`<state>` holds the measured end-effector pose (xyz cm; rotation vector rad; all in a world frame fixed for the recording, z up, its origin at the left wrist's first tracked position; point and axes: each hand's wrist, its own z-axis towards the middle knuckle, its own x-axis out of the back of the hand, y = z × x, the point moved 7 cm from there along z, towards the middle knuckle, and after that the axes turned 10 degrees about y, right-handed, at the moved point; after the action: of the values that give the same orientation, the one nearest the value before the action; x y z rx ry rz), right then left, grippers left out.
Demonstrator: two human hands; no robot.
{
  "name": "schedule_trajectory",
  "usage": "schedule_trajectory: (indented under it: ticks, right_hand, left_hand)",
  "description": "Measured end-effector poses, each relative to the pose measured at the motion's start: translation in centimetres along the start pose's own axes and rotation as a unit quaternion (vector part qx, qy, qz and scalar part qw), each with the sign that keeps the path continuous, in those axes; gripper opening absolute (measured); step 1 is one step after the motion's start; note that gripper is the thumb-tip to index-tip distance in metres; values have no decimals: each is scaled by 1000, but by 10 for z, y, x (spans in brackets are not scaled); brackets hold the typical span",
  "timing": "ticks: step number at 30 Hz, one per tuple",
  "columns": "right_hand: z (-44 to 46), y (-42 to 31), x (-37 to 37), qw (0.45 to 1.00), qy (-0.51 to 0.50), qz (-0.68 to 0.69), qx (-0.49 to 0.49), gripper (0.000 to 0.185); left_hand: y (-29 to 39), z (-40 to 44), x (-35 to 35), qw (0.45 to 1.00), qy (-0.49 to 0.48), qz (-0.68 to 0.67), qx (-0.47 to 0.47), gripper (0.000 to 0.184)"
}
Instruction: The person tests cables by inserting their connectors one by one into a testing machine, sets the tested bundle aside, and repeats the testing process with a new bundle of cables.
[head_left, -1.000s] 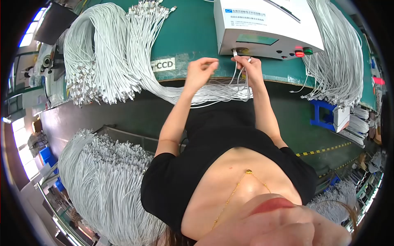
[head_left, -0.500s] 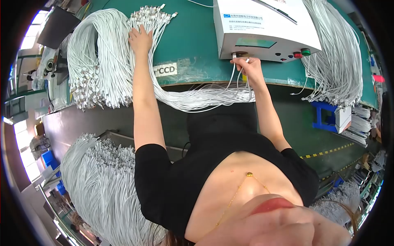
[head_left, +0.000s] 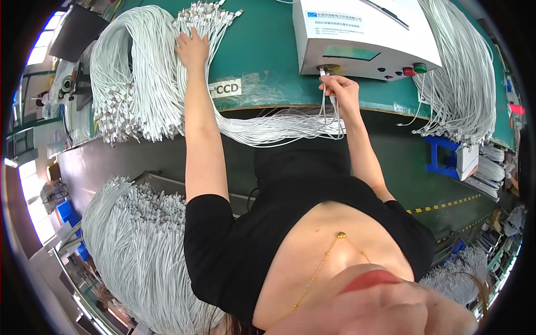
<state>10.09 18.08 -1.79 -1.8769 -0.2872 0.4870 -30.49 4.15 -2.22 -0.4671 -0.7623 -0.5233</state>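
Note:
On the green table, a bundle of white cables lies with its connectors toward the top. My left hand rests on this bundle just below the connectors, its fingers spread. My right hand pinches a white cable close to its plug, right at the port on the front of a white box-shaped machine. Another cable end with a white connector hangs at the same hand. The long cables run along the table's front edge between the two hands.
A "CCD" label is stuck on the table. More cable bundles hang over the edge at left and right. A large cable pile stands behind at lower left. A blue stool is at right.
My left hand has moved from near the machine to the upper left and now lies on the cable bundle. My right hand has stayed at the port with its cable.

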Motion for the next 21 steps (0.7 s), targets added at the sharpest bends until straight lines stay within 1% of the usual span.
schedule_trajectory:
  ticks: [2,4,5,7,8,9,10,11,12,13,14,15,16,17,18,19,20,21]
  right_hand:
    - [1,-2,-4,1000,2,8,6,11]
    - [2,-8,-8,1000,15,11,17,13]
    - [2,-10,-7,1000,16,12,17,13]
    - [4,-12,-8,1000,12,-12,1,13]
    - [7,-8,-7,1000,4,-3,0,13]
    - [9,-9,-7,1000,-2,-2,4,13]
    - [9,-9,-6,1000,5,-9,-5,14]
    - [8,-8,-6,1000,8,-15,-15,14]
    - [8,-10,-7,1000,11,-13,-13,16]
    - [9,-9,-6,1000,4,-20,-15,18]
    - [10,-9,-6,999,5,-36,-13,19]
    - [10,-10,-7,999,2,-42,-9,20]
    - [10,-11,-8,999,-5,-35,0,19]
    - [6,-12,-10,999,-17,-31,8,19]
    - [4,-12,-12,998,-40,-35,18,18]
    - [3,-11,-12,997,-60,-39,30,17]
    - [-2,-4,-18,984,-173,-45,12,16]
    - [-13,2,-24,958,-281,-53,-4,15]
  left_hand:
    - [-1,0,3,1000,-5,-4,8,54]
    - [1,-1,3,998,-47,-31,15,54]
    - [2,-1,7,998,-46,-31,14,54]
    - [6,2,21,996,-6,-92,1,50]
    - [6,2,26,996,-1,-90,4,50]
    - [20,0,48,979,38,-191,-60,46]
    - [32,-7,80,948,76,-285,-124,42]
    - [45,-21,111,925,60,-336,-168,34]
    - [54,-45,124,882,-41,-426,-197,23]
    - [66,-74,155,833,-41,-409,-371,22]
    - [84,-115,151,805,-290,-262,-447,21]
    - [74,-142,172,776,-302,-391,-393,27]
    - [67,-159,206,743,-194,-400,-501,30]
    - [57,-179,203,747,-220,-349,-521,33]
    - [46,-184,207,770,-153,-310,-535,29]
    - [41,-187,207,781,-67,-264,-562,22]
    - [36,-189,208,788,22,-215,-577,16]
    - [37,-194,197,791,22,-208,-575,16]
